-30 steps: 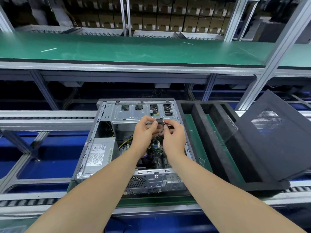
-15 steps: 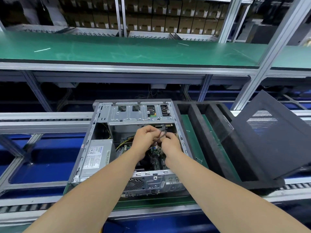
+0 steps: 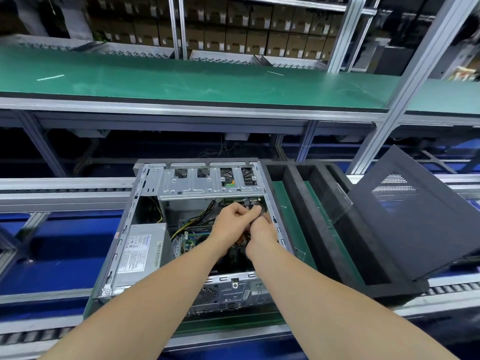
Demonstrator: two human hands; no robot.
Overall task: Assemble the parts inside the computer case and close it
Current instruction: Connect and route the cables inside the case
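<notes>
Grey sheet steel formed the one computer case (image 3: 122, 245), which lay on its side on a green mat on the roller line, its open face upward. Its long axis ran straight away from the person, with the rear port panel at the near end and the drive cage (image 3: 207, 187) across the far end. That cage showed four cut-outs in a row. Inside the case, against its left wall, sat one power supply (image 3: 141, 249) with its white label upward, and yellow and black wires ran from it toward the case's middle. Two bare hands reached into the far right corner of the case, just under the drive cage. The left hand (image 3: 231, 224) had its fingers curled and pinched a dark cable (image 3: 260, 212) between thumb and fingertips. The right hand (image 3: 261, 231), touching the left and just nearer than it, curled round the same cable, though its fingertips were partly hidden. Just right of the case stood one black foam tray (image 3: 314, 229), its channels parallel to the case, two of them showing green floors. One dark side panel (image 3: 415, 216) with perforated vents leaned tilted against the tray's far side. Beyond the case ran one long green bench (image 3: 181, 84).
</notes>
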